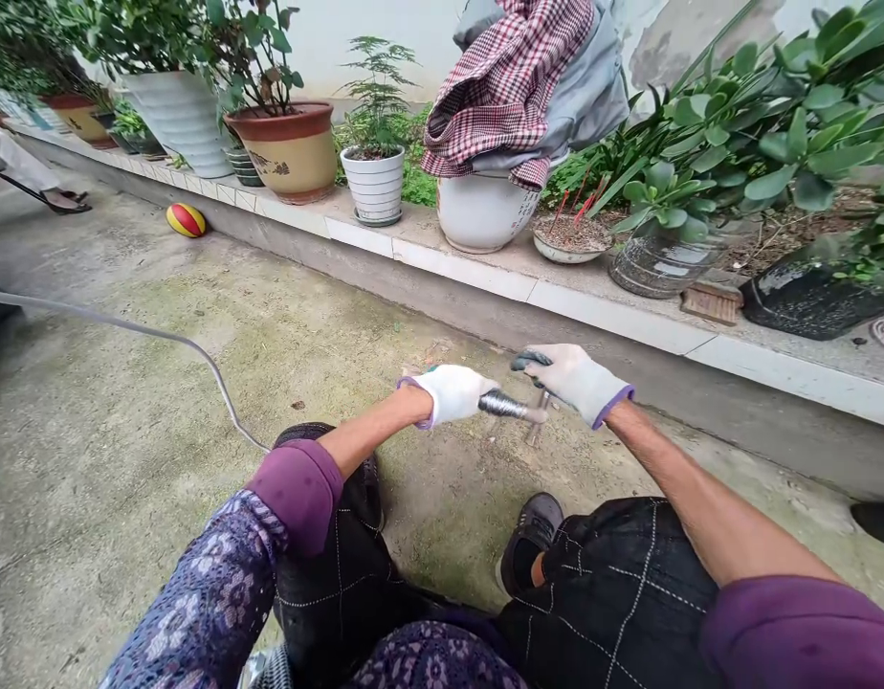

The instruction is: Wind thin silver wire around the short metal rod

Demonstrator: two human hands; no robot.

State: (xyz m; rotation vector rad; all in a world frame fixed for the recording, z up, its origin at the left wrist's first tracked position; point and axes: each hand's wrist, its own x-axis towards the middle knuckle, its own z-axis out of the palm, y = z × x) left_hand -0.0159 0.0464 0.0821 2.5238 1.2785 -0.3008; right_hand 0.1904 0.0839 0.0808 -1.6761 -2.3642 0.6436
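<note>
My left hand [453, 393], in a white knit glove with a purple cuff, is closed around a tool with a silver-wrapped handle [503, 405]. Its brownish bare end points to the right, and the rest is hidden by the glove. My right hand [569, 377], gloved alike with dark-coated fingertips, has its fingers curled just to the right and slightly higher. Below those fingers hangs a thin metal bar [538, 421], which crosses near the tip of the wrapped handle. Whether the bar and the handle touch is unclear. Both hands are above the concrete floor [442, 517], in front of my knees.
A tiled ledge [456, 258] crosses beyond my hands, bearing potted plants, a white pot [485, 212] under checked cloth, and a brush [712, 301]. A grey hose [190, 344] runs at left. A red-yellow ball [186, 220] lies by the ledge. A seated person's leg [22, 163] shows far left.
</note>
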